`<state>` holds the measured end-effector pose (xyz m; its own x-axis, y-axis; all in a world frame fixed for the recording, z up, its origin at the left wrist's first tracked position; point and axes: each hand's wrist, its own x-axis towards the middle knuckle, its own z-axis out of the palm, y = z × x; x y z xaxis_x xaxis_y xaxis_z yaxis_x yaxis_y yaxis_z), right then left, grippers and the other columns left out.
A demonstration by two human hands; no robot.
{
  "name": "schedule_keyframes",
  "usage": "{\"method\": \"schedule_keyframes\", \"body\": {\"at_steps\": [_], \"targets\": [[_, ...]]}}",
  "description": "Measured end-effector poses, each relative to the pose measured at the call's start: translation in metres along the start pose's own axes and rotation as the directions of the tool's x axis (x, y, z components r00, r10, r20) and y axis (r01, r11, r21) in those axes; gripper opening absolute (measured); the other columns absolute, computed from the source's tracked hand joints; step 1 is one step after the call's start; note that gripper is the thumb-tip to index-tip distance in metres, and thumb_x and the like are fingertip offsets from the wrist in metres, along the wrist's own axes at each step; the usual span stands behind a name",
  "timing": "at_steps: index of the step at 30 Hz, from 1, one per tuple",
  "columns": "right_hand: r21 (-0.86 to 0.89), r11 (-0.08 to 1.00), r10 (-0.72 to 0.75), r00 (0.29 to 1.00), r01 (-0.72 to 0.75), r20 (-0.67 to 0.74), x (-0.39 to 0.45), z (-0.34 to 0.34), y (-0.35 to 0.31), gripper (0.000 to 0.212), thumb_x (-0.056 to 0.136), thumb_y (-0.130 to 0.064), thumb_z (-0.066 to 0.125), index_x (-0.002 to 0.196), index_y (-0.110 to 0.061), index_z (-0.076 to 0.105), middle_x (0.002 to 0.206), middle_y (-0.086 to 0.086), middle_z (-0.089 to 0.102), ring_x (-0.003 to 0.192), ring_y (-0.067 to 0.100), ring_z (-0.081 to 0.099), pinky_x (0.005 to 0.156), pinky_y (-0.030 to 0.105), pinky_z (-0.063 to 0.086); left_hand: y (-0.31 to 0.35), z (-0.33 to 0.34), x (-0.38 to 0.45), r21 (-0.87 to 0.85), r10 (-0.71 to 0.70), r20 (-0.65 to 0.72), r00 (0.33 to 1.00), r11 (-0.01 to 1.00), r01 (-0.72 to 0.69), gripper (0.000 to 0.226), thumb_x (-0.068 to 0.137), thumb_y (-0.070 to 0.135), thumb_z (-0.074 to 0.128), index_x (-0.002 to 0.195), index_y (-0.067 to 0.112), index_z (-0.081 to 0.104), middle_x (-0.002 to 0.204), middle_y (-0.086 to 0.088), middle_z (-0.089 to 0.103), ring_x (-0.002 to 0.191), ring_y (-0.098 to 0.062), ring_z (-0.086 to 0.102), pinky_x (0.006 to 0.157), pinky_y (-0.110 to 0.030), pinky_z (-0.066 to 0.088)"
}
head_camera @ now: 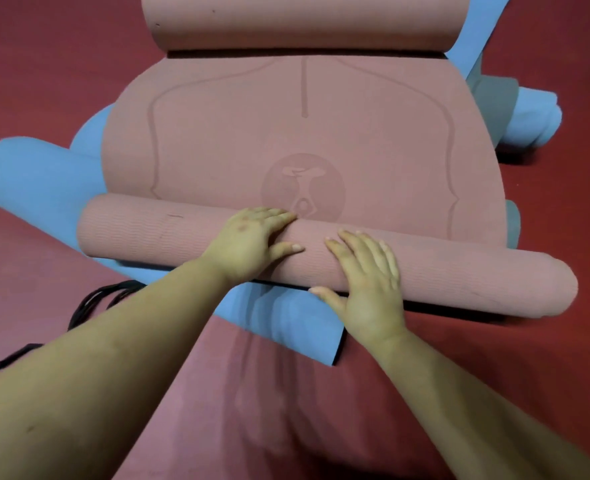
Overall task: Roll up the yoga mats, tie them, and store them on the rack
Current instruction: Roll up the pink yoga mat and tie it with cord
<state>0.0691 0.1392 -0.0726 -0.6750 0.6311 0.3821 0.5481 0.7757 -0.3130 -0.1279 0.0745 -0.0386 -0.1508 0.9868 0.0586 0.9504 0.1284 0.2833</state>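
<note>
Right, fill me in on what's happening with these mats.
A person is rolling up the pink mat on the red floor. Both hands, left hand and right hand, press flat on the rolled part; most of the mat is still flat. It lies over a blue mat. Black straps lie nearby.

Your forearms hide part of the black straps [103,299]; the rest runs off frame left. Pink mat [300,140] covers most of the blue mat [34,181] (far end cut off at top).
</note>
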Motion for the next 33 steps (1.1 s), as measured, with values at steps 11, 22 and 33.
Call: {"method": "schedule_keyframes", "body": {"at_steps": [11, 22, 33], "targets": [[0.038, 0.999, 0.018, 0.965, -0.029, 0.260, 0.078, -0.033, 0.020, 0.066, 0.072, -0.055, 0.071, 0.130, -0.026, 0.056, 0.132, -0.004, 0.056, 0.125, 0.020, 0.046, 0.105, 0.032, 0.024, 0.002, 0.004, 0.002, 0.169, 0.116, -0.157, 0.981, 0.982, -0.089, 0.079, 0.078, 0.063, 0.048, 0.126, 0.001, 0.056, 0.126, -0.015, 0.060, 0.114, -0.033, 0.057, 0.099, -0.040, 0.033], [0.020, 0.997, 0.058, 0.920, -0.071, 0.388, 0.115, -0.048, 0.037, 0.089, 0.070, -0.061, 0.069, 0.145, -0.030, 0.034, 0.149, -0.006, 0.037, 0.138, 0.016, 0.031, 0.114, 0.032, 0.016, 0.012, -0.027, 0.048, 0.086, 0.061, -0.201, 0.978, 0.995, -0.044, 0.071, 0.078, 0.059, 0.046, 0.119, 0.003, 0.063, 0.120, -0.014, 0.064, 0.109, -0.031, 0.061, 0.097, -0.036, 0.041], [-0.026, 0.999, 0.039, 0.971, -0.034, 0.235, 0.113, -0.038, 0.025, 0.086, 0.064, -0.056, 0.076, 0.137, -0.022, 0.045, 0.141, -0.003, 0.046, 0.133, 0.018, 0.036, 0.111, 0.031, 0.018, 0.005, -0.052, 0.089, -0.088, -0.120, 0.101, 0.988, 0.988, 0.129, 0.073, 0.082, 0.058, 0.058, 0.141, 0.018, 0.042, 0.145, -0.002, 0.043, 0.134, -0.019, 0.037, 0.108, -0.025, 0.022]]}}
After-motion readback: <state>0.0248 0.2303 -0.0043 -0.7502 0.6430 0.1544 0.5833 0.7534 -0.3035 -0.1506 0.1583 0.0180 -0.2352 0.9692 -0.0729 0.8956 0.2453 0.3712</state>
